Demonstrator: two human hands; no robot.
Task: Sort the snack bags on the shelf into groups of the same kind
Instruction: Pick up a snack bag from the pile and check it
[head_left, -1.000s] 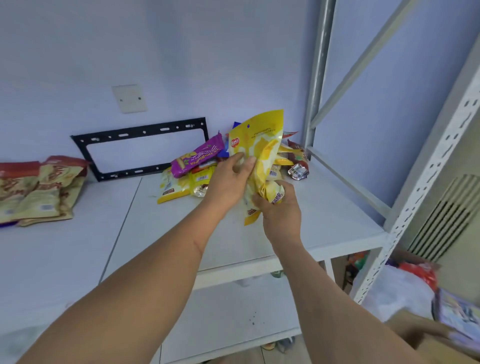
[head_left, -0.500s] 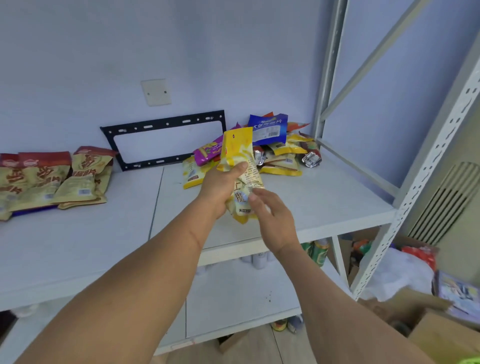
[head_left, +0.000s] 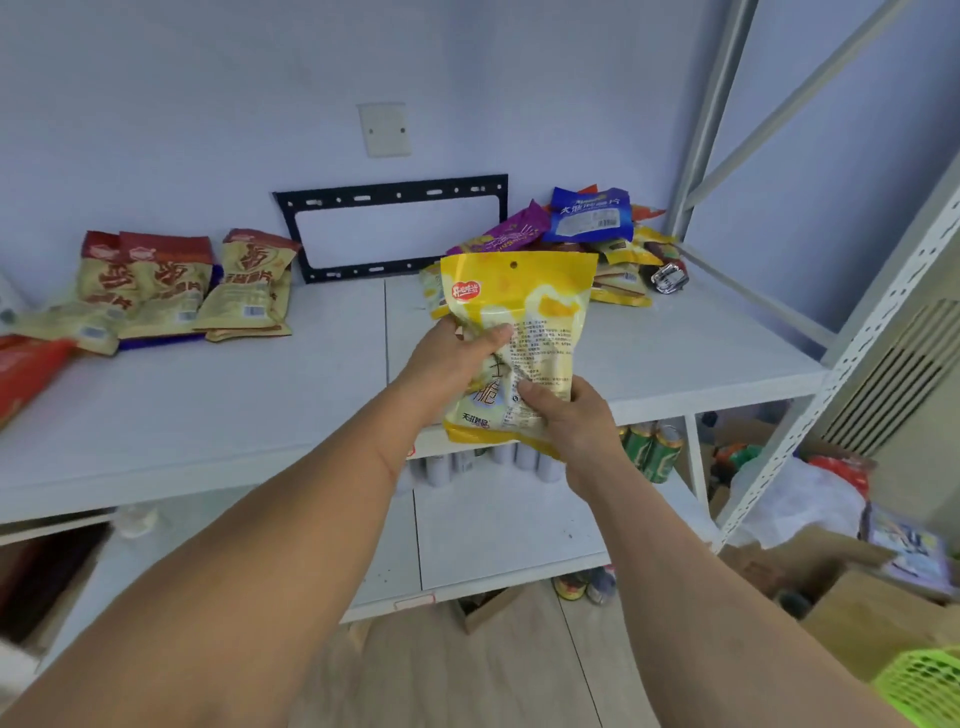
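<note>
Between both hands (head_left: 511, 387), yellow snack bag (head_left: 519, 296)

The light is soft, even and bluish, with only weak shadows. The wide lens bends the shelf post (head_left: 852, 358) at the right edge. Corners look blurred.

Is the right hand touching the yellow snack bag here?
Touching. The head view shows the right hand pinching the yellow snack bag at its lower edge, thumb pressed on its front.
</note>
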